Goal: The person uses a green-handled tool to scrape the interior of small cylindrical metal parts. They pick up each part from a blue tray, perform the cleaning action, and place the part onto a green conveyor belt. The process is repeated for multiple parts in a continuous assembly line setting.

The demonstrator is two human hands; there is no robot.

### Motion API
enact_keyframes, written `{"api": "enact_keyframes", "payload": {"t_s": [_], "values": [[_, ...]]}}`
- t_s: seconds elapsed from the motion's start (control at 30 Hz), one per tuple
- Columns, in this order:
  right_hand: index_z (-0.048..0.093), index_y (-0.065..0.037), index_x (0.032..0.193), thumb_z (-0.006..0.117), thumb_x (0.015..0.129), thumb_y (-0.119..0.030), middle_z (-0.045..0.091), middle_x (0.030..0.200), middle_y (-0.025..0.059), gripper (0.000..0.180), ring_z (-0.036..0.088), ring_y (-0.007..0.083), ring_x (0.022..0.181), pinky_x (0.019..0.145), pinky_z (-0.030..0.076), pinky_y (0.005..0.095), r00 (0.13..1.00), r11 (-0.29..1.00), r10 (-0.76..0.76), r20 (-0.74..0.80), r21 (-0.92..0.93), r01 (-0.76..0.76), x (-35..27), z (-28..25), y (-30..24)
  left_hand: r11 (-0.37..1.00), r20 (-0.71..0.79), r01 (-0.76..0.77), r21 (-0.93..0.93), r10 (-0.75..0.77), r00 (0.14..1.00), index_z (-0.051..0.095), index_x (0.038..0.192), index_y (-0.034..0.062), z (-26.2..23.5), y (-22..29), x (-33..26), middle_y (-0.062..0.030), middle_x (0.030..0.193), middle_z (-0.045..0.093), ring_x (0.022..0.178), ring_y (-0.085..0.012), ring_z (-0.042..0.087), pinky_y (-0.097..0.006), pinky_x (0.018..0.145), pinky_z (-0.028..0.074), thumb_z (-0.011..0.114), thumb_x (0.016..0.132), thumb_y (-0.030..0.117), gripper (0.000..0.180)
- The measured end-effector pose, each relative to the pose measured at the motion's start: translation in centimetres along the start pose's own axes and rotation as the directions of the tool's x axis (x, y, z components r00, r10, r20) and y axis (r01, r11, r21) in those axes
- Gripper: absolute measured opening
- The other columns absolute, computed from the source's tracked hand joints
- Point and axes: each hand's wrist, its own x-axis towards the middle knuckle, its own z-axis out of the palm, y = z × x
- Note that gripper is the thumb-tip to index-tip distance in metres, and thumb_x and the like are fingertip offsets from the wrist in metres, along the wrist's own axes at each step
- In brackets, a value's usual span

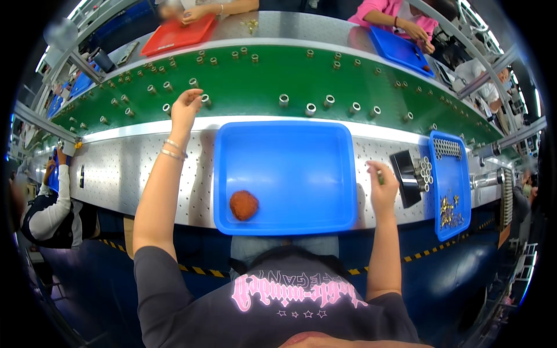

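My left hand (187,105) reaches out over the green conveyor belt, fingers stretched and slightly apart. Its fingertips are right beside a small metal ring-shaped sleeve (205,100) on the belt; whether they touch it I cannot tell. Above the perforated metal bench, to the right of a blue tray (284,227), is my right hand (383,187). Its fingers are curled in around something small and dark that I cannot make out. Inside the tray, toward its near left corner, lies a round reddish-brown pad (243,205).
Several more metal sleeves (284,100) stand along the belt. At right are a black holder (406,180), a cluster of metal rings (426,174) and a narrow blue tray (444,232) with brass pieces (451,211). Co-workers sit across, by a red tray (174,37) and another blue tray (397,49).
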Motion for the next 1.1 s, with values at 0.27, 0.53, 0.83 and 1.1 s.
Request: {"api": "enact_keyframes", "payload": {"t_s": [0.27, 0.53, 0.83, 1.1], "values": [[0.064, -0.002, 0.091, 0.060, 0.081, -0.001, 0.064, 0.084, 0.0116, 0.011, 0.063, 0.0232, 0.074, 0.066, 0.050, 0.0286, 0.972, 0.999, -0.009, 0.235, 0.037, 0.000, -0.5, 4.2, -4.5, 0.778, -0.139, 0.003, 0.628, 0.108, 0.984, 0.054, 0.112, 0.0072, 0.3, -7.7, 10.2, -0.0178, 0.105, 0.057, 0.098, -0.0334, 0.055, -0.038, 0.084, 0.045, 0.073, 0.072, 0.019, 0.045], [0.064, -0.001, 0.092, 0.060, 0.082, -0.002, 0.065, 0.084, 0.0122, 0.011, 0.063, 0.0218, 0.072, 0.064, 0.050, 0.0284, 0.940, 0.995, -0.024, 0.339, 0.099, -0.010, -0.5, 6.2, -6.6, 0.990, -0.271, 0.111, 0.084, -0.084, 0.959, 0.063, 0.096, -0.0005, -0.3, -6.7, 10.8, -0.0037, 0.083, 0.066, 0.074, -0.0107, 0.062, -0.022, 0.066, 0.048, 0.067, 0.082, 0.020, 0.025], [0.062, -0.002, 0.096, 0.061, 0.082, -0.005, 0.061, 0.082, 0.0117, 0.014, 0.058, 0.0203, 0.070, 0.062, 0.046, 0.0290, 0.928, 0.959, -0.172, 0.331, 0.273, 0.081, 0.4, 8.8, -11.8, 0.694, 0.491, 0.469, -0.547, -0.188, 0.850, 0.056, 0.112, 0.0011, 2.9, 6.3, -6.4, -0.0098, 0.096, 0.063, 0.084, -0.0165, 0.063, -0.023, 0.072, 0.053, 0.051, 0.093, 0.020, 0.027], [0.058, -0.003, 0.102, 0.062, 0.084, -0.009, 0.056, 0.072, 0.0033, 0.020, 0.051, 0.0073, 0.065, 0.058, 0.042, 0.0218, 0.912, 0.902, -0.013, 0.411, 0.399, -0.167, -0.9, 7.2, -13.8, 0.719, 0.683, 0.531, -0.449, -0.108, 0.723, 0.055, 0.116, 0.0002, 5.9, 10.3, -17.4, -0.0086, 0.091, 0.062, 0.077, -0.0138, 0.061, -0.024, 0.067, 0.052, 0.052, 0.092, 0.018, 0.030]]}}
